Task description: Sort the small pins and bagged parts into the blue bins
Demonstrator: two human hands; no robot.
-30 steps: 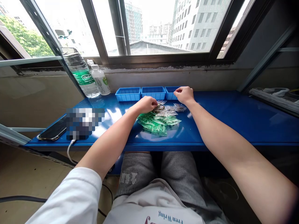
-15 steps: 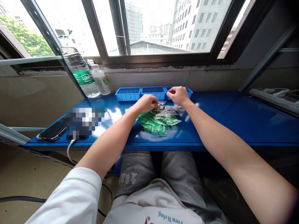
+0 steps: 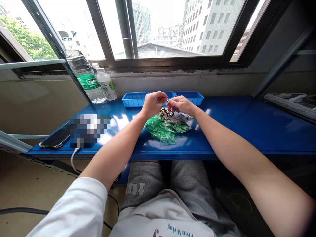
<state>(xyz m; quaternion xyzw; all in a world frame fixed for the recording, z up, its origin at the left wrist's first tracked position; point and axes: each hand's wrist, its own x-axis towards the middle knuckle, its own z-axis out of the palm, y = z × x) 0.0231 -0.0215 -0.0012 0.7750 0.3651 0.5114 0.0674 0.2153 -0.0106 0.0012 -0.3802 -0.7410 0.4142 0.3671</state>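
Note:
My left hand [image 3: 155, 102] is closed in a pinch above the pile, in front of the blue bins; what its fingertips hold is too small to name. Close beside it on the right, my right hand [image 3: 180, 104] pinches a small metal piece [image 3: 167, 101]. Beneath both hands lies a heap of small brass-and-dark metal pieces [image 3: 165, 114]. Green plastic packets [image 3: 163, 130] spread out in front of the heap, and clear packets [image 3: 181, 118] lie to its right. Three blue bins stand in a row behind, the left one [image 3: 135, 99] fully visible, the middle one partly covered by my hands.
The blue table [image 3: 247, 125] runs under a window. At the left stand a large water bottle [image 3: 90, 82] and a smaller bottle [image 3: 106, 85]. A phone [image 3: 55, 135] lies near a blurred patch with a white cable [image 3: 73, 159]. Metal shelf posts flank the table.
My right hand has moved left and down from the right bin to meet my left hand. My left hand has risen from the metal heap, which now shows more.

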